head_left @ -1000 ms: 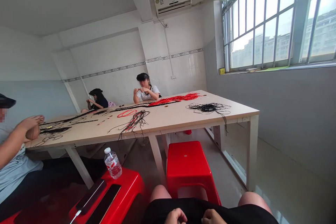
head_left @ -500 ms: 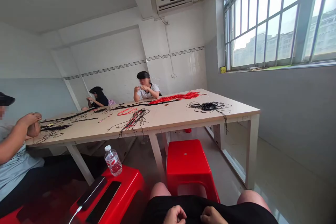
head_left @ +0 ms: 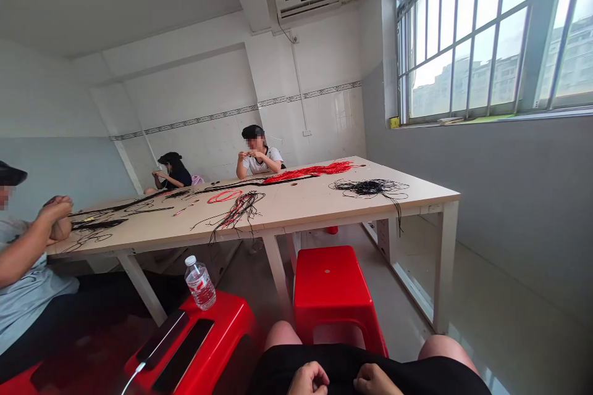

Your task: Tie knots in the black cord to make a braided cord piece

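Resting on the black cloth (head_left: pixel 340 358) over the lap, two hands are seen at the near edge, set apart. Left hand (head_left: pixel 308 379): grip half closed, fingers curled inward; whether anything is held cannot be told. Right hand (head_left: pixel 376 380): grip likewise loosely curled, back turned upward; its inner side is hidden.

Red stool (head_left: pixel 331 281): placed just beyond the knees, a small hole set in its top.

Second red stool (head_left: pixel 234 315): placed to the left. Carried on it: one clear bottle (head_left: pixel 201 287), white-capped, upright, toward the far end; two dark flat objects (head_left: pixel 185 355), laid side by side, the left one met by a white cable (head_left: pixel 138 369).

Table (head_left: pixel 301 207), long, pale-topped: set beyond the stools. Spread on it: black cord tangle (head_left: pixel 370 187) at right, some strands hung over the near edge; red cord bundle (head_left: pixel 310 173) toward the far side; mixed black and red cords (head_left: pixel 241 211) at the near edge; red loop (head_left: pixel 225 196) beside these; further black cords (head_left: pixel 99 226) at left.

Co-workers, three: one (head_left: pixel 23 259) seated near left, two (head_left: pixel 264 163) at the far side.
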A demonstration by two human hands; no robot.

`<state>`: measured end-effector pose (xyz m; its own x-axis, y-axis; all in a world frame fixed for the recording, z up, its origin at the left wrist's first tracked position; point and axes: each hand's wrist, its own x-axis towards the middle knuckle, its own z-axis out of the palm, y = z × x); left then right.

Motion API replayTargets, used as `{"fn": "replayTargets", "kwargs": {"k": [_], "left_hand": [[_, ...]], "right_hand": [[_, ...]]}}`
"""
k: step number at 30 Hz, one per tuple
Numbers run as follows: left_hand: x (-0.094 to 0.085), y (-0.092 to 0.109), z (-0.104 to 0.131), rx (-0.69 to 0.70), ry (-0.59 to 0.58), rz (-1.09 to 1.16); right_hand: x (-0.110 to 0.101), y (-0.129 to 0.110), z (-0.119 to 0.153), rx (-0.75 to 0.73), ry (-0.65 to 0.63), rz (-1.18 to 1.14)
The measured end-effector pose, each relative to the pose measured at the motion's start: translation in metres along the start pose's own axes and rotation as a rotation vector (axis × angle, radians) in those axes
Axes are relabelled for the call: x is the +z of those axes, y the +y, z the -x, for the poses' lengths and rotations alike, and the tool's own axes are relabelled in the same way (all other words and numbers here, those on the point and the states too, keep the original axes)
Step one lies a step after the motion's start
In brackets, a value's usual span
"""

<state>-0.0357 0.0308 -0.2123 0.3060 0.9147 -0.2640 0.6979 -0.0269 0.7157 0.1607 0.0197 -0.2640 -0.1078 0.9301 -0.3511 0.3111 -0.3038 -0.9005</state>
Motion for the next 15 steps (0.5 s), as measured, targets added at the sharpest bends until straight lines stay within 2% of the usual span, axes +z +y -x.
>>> {"fn": "replayTargets", "kwargs": {"k": [15], "left_hand": [[-0.002, 0.001, 0.009, 0.042, 0.047, 0.032]], "right_hand": [[0.004, 0.010, -0.007, 0.025, 0.057, 0.079]]}}
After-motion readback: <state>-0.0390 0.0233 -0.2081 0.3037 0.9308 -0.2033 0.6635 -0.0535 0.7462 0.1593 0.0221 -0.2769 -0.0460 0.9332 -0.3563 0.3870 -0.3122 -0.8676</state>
